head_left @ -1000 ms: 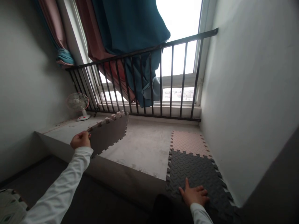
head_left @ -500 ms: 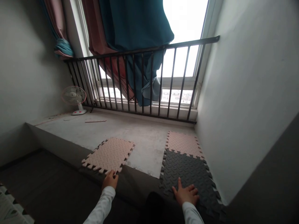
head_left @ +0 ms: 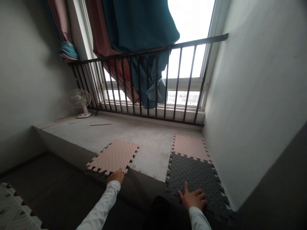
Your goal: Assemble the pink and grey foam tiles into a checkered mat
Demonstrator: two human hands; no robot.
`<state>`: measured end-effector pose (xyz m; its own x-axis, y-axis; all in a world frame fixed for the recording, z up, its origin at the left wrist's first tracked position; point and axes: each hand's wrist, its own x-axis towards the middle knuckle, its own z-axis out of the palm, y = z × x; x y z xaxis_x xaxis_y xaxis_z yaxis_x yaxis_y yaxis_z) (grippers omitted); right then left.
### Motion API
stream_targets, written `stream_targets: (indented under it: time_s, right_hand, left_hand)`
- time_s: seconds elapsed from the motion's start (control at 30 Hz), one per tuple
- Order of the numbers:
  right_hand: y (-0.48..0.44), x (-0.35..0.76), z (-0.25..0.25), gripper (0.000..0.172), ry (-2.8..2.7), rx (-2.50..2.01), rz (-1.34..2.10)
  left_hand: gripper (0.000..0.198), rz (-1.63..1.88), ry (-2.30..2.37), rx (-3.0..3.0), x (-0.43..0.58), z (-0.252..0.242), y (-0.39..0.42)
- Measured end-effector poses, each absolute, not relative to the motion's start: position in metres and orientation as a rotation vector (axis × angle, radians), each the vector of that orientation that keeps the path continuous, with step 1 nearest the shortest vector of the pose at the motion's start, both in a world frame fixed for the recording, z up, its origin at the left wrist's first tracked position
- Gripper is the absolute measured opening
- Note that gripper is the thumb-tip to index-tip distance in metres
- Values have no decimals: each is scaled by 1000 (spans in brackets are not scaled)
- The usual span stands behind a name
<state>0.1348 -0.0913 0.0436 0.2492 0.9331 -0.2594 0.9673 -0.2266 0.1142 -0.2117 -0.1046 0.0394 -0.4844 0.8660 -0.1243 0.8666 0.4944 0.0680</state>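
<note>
A pink foam puzzle mat (head_left: 112, 157) with interlocking teeth lies flat on the concrete ledge (head_left: 148, 140), pebbled side up. My left hand (head_left: 116, 176) rests at its near edge, fingertips on the foam. My right hand (head_left: 192, 198) lies spread flat on a dark grey foam mat (head_left: 195, 179). That mat is joined at its far edge to another pink foam mat (head_left: 190, 148), which sits against the right wall. A strip of bare concrete separates the loose pink mat from the joined pair.
A black metal railing (head_left: 148, 54) crosses the window at the ledge's far side, with teal and pink curtains (head_left: 139, 25) bunched behind it. A small white fan (head_left: 79, 99) stands in the far left corner, near a thin wooden stick (head_left: 100, 124). Patterned fabric (head_left: 14, 207) shows at bottom left.
The pink mat, held up in my left hand a second ago, now lies flat on the ledge, pebbled side up. My left hand has moved to its near edge.
</note>
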Motion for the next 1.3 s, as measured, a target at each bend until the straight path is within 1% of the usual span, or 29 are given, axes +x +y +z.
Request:
stream_targets:
  time_s: [0.33,0.6,0.9,1.13,1.3]
  right_hand:
    - [-89,135,39,56,1763,2280,-189]
    - [-88,136,36,58,1783,2294,-188]
    - [-90,136,44,56,1753,2265,-178]
    - [-90,135,44,56,1759,2272,-173]
    - [-90,135,40,57,1775,2282,-187]
  left_hand:
    - [29,-39,2615,1537,-211,36,-105]
    - [24,-40,2595,1508,-209,30,-112]
    - [29,-37,2618,1473,-214,15,-114]
    - [20,1,2636,1507,-212,16,-110]
    - [20,13,2652,1524,-219,25,-102]
